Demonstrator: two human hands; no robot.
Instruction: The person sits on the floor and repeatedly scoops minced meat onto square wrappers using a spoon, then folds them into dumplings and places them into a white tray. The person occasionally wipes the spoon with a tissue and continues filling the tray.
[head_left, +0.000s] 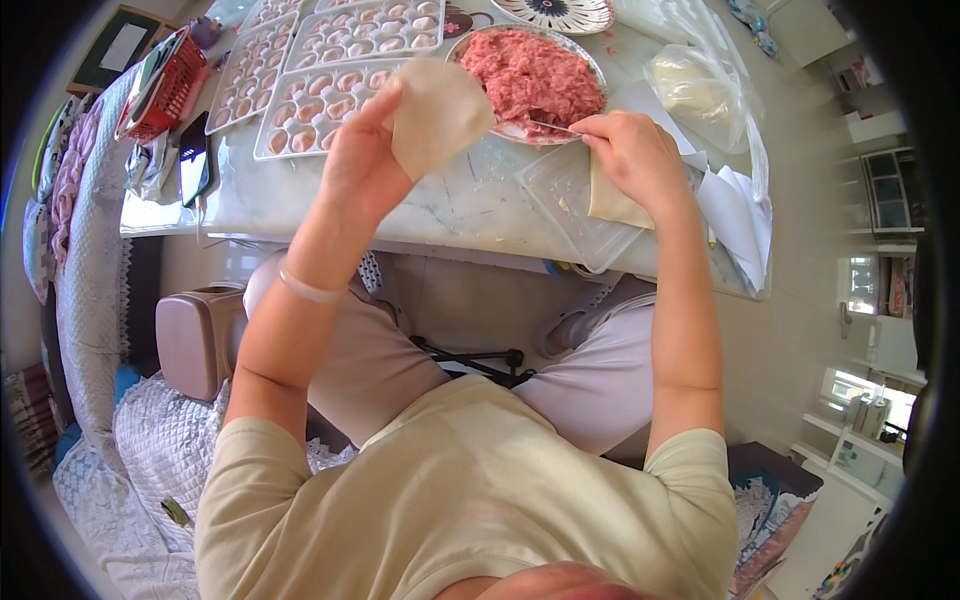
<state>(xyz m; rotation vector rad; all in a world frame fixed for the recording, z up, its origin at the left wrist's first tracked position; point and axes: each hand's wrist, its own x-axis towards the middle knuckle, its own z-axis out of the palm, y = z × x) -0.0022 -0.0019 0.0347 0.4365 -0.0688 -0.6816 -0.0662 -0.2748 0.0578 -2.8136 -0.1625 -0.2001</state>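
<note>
My left hand (367, 154) holds up a thin, pale dough wrapper (441, 112), its near part resting on the palm and fingers. In my right hand (634, 157) is a thin metal utensil (553, 127), whose tip sits in ground raw meat (525, 75) at the near edge of the heap. The meat is piled on a round plate with a patterned rim (600, 79). Under my right hand lies a stack of wrappers (611, 196), partly on a clear plastic lid (574, 202). Plastic trays (300, 142) of filled dumplings (308, 112) stand beyond my left hand.
A phone (195, 157) with a cable lies at the left, near a red basket (165, 94). Beyond the meat is a patterned plate (555, 11). To the right are a plastic bag with pale contents (694, 79) and white paper (735, 217). A stool (191, 341) stands below the table.
</note>
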